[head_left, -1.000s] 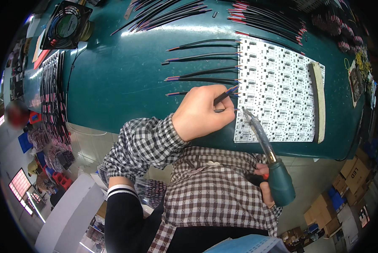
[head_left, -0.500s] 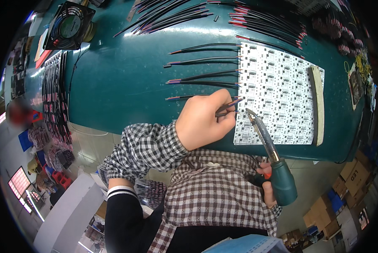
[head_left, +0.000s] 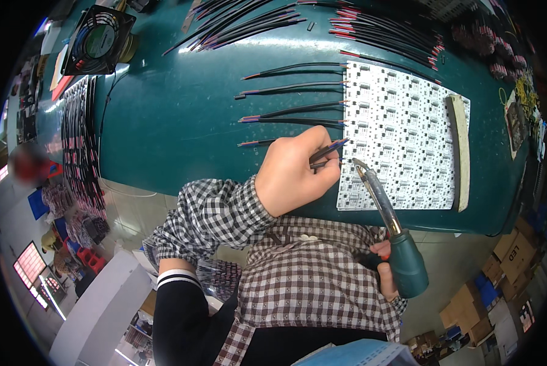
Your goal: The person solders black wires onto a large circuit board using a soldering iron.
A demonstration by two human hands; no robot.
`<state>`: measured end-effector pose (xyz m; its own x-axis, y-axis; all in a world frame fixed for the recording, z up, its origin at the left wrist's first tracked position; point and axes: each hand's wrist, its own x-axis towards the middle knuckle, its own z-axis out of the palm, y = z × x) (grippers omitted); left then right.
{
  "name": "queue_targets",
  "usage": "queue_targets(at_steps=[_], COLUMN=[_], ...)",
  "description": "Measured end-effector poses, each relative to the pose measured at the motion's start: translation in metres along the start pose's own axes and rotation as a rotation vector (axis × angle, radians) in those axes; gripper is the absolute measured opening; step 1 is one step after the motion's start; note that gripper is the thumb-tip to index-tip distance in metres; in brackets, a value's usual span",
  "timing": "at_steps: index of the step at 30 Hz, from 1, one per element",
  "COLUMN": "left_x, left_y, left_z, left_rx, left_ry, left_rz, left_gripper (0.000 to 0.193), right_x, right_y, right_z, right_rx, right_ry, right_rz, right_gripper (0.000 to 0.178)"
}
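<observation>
My left hand [head_left: 298, 169] is closed round black cables [head_left: 327, 152], and their thin wire ends point at the left edge of a white circuit board panel [head_left: 401, 137]. In my right hand [head_left: 384, 269], mostly hidden behind the handle, is a soldering iron [head_left: 409, 263] with a green grip. Its bent tip is by the panel's left edge, just right of my left fingertips; whether it touches the panel I cannot tell. Several black cables [head_left: 292, 90] extend leftward from the same edge, farther from me.
A pale bar [head_left: 458, 152] lies along the panel's right side. Bundles of cut cables [head_left: 249, 27] and red-ended wires [head_left: 386, 36] lie at the back of the green table [head_left: 164, 122]. At far left are a black fan [head_left: 100, 39] and a cable stack [head_left: 81, 146].
The soldering iron's tip has shifted slightly left, toward my left fingers. My left hand keeps its hold, with the cable end moved a little left and away from me.
</observation>
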<state>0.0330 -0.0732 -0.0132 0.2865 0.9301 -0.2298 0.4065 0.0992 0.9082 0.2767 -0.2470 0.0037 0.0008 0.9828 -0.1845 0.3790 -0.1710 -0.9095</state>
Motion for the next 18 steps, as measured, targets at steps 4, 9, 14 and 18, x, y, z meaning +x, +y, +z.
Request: queue_targets(at_steps=[4, 9, 14, 18], left_x=[-0.0007, -0.0004, -0.0011, -0.0008], left_y=[-0.0005, 0.0010, 0.0006, 0.0008], left_z=[-0.0001, 0.0005, 0.0013, 0.0010], left_rx=[0.026, 0.011, 0.006, 0.019], left_ry=[0.018, 0.011, 0.021, 0.021], left_rz=[0.016, 0.023, 0.029, 0.035], left_gripper=[0.013, 0.013, 0.012, 0.012], right_x=[0.0019, 0.0054, 0.0069, 0.0092], right_y=[-0.0026, -0.0063, -0.0052, -0.0043], right_z=[0.0027, 0.0070, 0.0070, 0.0056], right_rx=[-0.063, -0.077, -0.039, -0.085], right_ry=[0.008, 0.027, 0.028, -0.018], right_rz=[-0.041, -0.045, -0.036, -0.057], right_gripper=[0.035, 0.034, 0.038, 0.045])
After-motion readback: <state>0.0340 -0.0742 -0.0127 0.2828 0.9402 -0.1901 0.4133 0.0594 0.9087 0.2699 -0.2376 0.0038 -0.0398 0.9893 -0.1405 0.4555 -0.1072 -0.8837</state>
